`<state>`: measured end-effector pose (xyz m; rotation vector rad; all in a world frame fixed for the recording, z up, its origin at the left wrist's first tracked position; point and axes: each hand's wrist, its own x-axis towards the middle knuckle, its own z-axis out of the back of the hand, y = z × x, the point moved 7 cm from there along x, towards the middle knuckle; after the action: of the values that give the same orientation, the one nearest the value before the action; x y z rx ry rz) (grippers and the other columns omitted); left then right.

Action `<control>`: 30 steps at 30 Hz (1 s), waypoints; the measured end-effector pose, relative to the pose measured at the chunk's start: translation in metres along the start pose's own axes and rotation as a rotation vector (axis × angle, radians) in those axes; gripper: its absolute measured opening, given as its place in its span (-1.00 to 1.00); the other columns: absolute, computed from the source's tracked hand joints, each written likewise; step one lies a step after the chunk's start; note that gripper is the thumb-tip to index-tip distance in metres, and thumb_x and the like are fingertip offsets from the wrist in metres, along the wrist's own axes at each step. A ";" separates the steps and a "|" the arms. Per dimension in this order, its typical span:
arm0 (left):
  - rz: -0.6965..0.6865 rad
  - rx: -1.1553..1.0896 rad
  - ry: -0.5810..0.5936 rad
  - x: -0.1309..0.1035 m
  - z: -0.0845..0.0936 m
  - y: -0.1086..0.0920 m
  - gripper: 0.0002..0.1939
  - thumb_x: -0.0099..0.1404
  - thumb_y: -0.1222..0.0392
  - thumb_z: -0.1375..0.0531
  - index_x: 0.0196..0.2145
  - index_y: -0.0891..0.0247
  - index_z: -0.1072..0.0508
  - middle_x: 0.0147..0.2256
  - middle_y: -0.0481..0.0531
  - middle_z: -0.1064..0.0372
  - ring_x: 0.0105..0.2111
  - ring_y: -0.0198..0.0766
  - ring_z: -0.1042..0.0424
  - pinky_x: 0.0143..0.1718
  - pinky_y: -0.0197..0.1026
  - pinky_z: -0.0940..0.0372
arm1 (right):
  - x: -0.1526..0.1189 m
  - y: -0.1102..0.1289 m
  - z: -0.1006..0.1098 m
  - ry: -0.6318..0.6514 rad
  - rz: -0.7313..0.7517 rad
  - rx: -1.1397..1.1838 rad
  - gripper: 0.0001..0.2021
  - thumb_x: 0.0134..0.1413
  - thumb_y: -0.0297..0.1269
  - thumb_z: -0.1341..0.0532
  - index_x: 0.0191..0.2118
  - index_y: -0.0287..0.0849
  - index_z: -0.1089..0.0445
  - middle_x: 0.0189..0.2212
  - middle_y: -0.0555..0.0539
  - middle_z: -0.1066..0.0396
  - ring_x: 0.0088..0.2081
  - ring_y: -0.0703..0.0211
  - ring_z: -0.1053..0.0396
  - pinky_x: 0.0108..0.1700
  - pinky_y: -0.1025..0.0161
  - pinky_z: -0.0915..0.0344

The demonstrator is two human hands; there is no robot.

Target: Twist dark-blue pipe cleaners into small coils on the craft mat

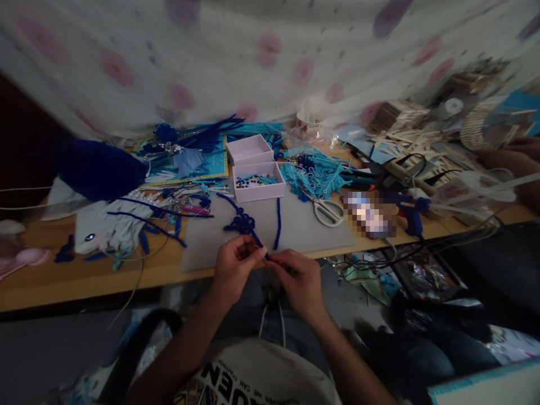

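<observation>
Both hands meet at the table's front edge over a dark blue pipe cleaner (255, 237). My left hand (234, 264) pinches it between thumb and fingers, and my right hand (298, 277) pinches its lower end close by. Just beyond the left fingers, a dark blue curled pipe-cleaner shape (241, 223) rests on the grey mat (312, 239); whether it is joined to the held piece I cannot tell. A short straight blue pipe cleaner (277, 224) lies on the mat, right of the held one.
White boxes (259, 192) stand behind the mat, the nearer holding beads. White-handled scissors (328, 214), a blurred-out phone (368, 215) and a blue glue gun (411, 211) lie rightward. Turquoise pipe cleaners (324, 171) are heaped behind. At left sits a dark blue fuzzy piece (101, 169).
</observation>
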<state>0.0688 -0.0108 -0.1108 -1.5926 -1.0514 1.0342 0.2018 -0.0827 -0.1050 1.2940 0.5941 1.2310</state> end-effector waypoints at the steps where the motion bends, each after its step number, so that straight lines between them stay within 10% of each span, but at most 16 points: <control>1: -0.002 0.002 -0.005 0.000 0.000 0.000 -0.80 -0.01 0.22 -0.42 -0.42 0.30 -0.50 -0.48 -0.06 -0.45 -0.43 -0.34 -0.40 -0.35 -0.31 -0.30 | -0.003 0.009 0.000 -0.004 0.132 -0.147 -0.85 0.22 -0.30 -0.26 -0.25 -0.14 -0.61 -0.44 -0.06 -0.54 -0.45 0.22 -0.42 -0.39 0.30 -0.32; 6: 0.012 -0.012 -0.022 0.000 -0.001 -0.003 -0.80 -0.02 0.23 -0.42 -0.44 0.30 -0.50 -0.49 -0.07 -0.45 -0.44 -0.35 -0.40 -0.35 -0.33 -0.30 | -0.023 0.021 -0.008 0.010 0.557 -0.607 -0.66 0.30 -0.48 -0.08 0.09 -0.23 -0.47 -0.24 -0.21 -0.58 -0.32 0.15 -0.51 -0.25 0.26 -0.42; 10: 0.095 -0.121 -0.006 -0.002 -0.005 0.000 -0.69 -0.02 0.22 -0.45 -0.29 0.30 -0.54 -0.54 -0.14 -0.40 -0.49 -0.41 -0.37 -0.37 -0.37 -0.30 | -0.027 0.018 -0.006 -0.026 0.610 -0.596 -0.67 0.32 -0.41 -0.10 0.11 -0.19 -0.46 -0.20 -0.23 -0.58 -0.26 0.11 -0.53 -0.19 0.24 -0.45; 15: 0.009 -0.095 0.047 -0.002 -0.007 -0.005 -0.70 0.04 0.20 -0.45 -0.24 0.27 -0.57 -0.43 -0.09 -0.47 -0.38 -0.38 -0.43 -0.28 -0.37 -0.34 | -0.010 -0.002 0.001 -0.082 -0.050 0.061 -0.76 0.27 -0.15 -0.23 -0.29 -0.19 -0.55 -0.57 -0.01 -0.46 -0.64 0.34 -0.31 -0.64 0.42 -0.18; 20: 0.029 -0.003 0.245 0.005 -0.007 -0.001 -0.76 0.02 0.19 -0.46 -0.36 0.28 -0.54 -0.46 -0.05 -0.49 -0.46 -0.31 -0.48 -0.36 -0.30 -0.38 | -0.030 -0.014 -0.037 0.222 -0.737 1.034 -0.67 0.01 -0.04 -0.43 -0.38 -0.23 -0.45 -0.71 0.18 -0.29 -0.83 0.57 0.21 -0.80 0.51 0.23; 25: -0.104 0.042 0.345 0.002 -0.003 -0.005 -0.77 0.04 0.19 -0.45 -0.45 0.29 -0.48 -0.48 -0.04 -0.42 -0.49 -0.32 -0.43 -0.42 -0.30 -0.34 | -0.043 -0.013 -0.051 0.323 -0.780 1.232 -0.67 -0.02 -0.04 -0.45 -0.38 -0.23 -0.46 -0.74 0.18 -0.30 -0.85 0.56 0.22 -0.83 0.51 0.19; 30: -0.095 0.209 0.258 0.000 0.000 -0.004 -0.80 0.11 0.18 -0.39 -0.35 0.30 -0.49 -0.44 -0.03 -0.42 -0.44 -0.31 -0.41 -0.38 -0.30 -0.32 | -0.036 -0.034 -0.045 0.156 -0.617 0.913 -0.61 -0.03 0.06 -0.42 -0.40 -0.23 -0.46 -0.70 0.13 -0.32 -0.82 0.48 -0.04 -0.80 0.48 0.15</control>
<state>0.0682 -0.0104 -0.1071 -1.4465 -0.8084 0.8212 0.1622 -0.0923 -0.1581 1.5546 1.6528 0.5242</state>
